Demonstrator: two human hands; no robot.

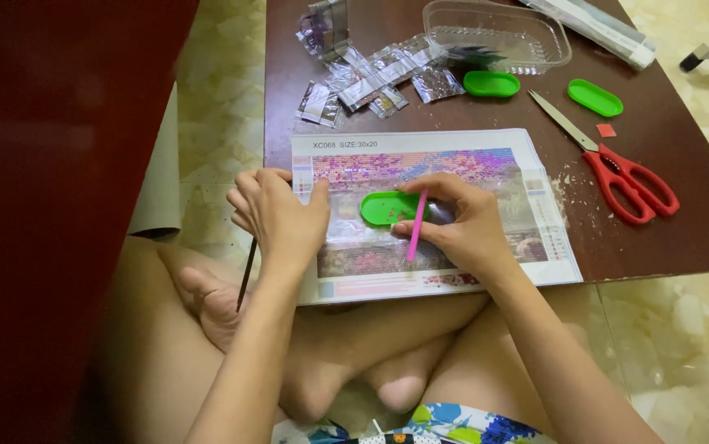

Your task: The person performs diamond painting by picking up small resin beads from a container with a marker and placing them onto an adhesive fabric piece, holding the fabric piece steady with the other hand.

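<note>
A diamond-painting canvas (pixel 486 177) with a coloured picture lies at the near edge of a low brown table (pixel 683 238). My right hand (pixel 465 226) holds a pink pen (pixel 417 226), tip pointing down at the canvas. A small green oval tray (pixel 387 207) sits on the canvas just left of that pen. My left hand (pixel 276 214) rests on the canvas's left edge, fingers curled, with a thin dark stick (pixel 246 275) hanging below it.
Red-handled scissors (pixel 618 168) lie to the right. Two more green trays (pixel 492 83) (pixel 595 97), a clear plastic box (pixel 494 34) and several small clear packets (pixel 371 78) sit at the back. My crossed legs are below the table edge. A dark red surface fills the left.
</note>
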